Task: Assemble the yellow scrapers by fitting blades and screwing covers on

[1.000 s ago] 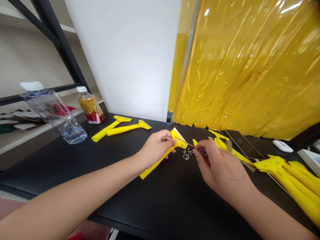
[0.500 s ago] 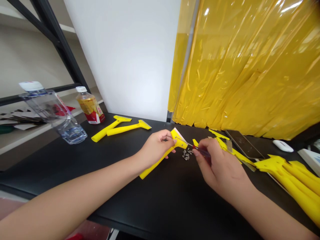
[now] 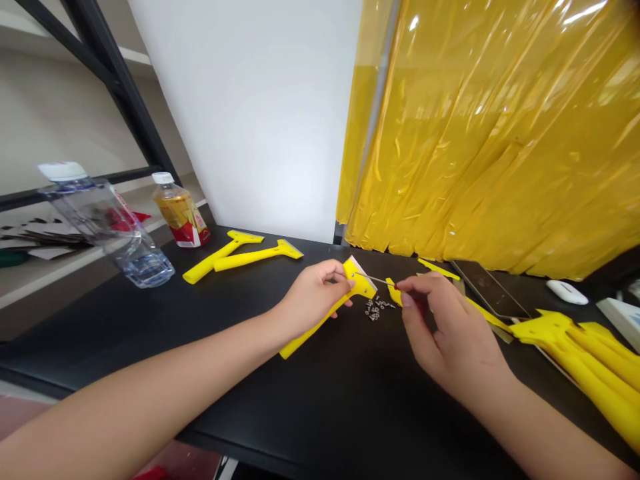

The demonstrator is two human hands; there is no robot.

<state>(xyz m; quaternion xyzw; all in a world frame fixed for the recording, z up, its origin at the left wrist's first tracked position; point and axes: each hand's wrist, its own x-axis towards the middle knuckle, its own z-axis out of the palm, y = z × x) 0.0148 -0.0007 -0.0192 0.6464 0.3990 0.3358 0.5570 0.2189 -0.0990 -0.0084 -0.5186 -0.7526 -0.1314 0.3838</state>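
My left hand (image 3: 317,293) is closed round a yellow scraper (image 3: 305,339) near its head, which points up and away from me. In my right hand (image 3: 445,320) a thin screwdriver (image 3: 379,279) is pinched between thumb and fingers, its shaft reaching left to a screw on the scraper's head. Its handle is mostly hidden by the fingers. Small screws (image 3: 373,311) lie scattered on the black table (image 3: 320,413) between the hands. A small yellow piece (image 3: 394,292) rests just beyond my right fingertips.
Two yellow scrapers (image 3: 250,257) lie at the back left, near a drink bottle (image 3: 181,213) and a clear bottle (image 3: 120,233). To the right are a phone (image 3: 487,288), a white case (image 3: 566,292) and several yellow handles (image 3: 590,360). A yellow plastic curtain (image 3: 490,133) hangs behind.
My right hand has moved slightly right, and the screwdriver shaft now lies flatter. The scraper head in my left hand has shifted slightly right.
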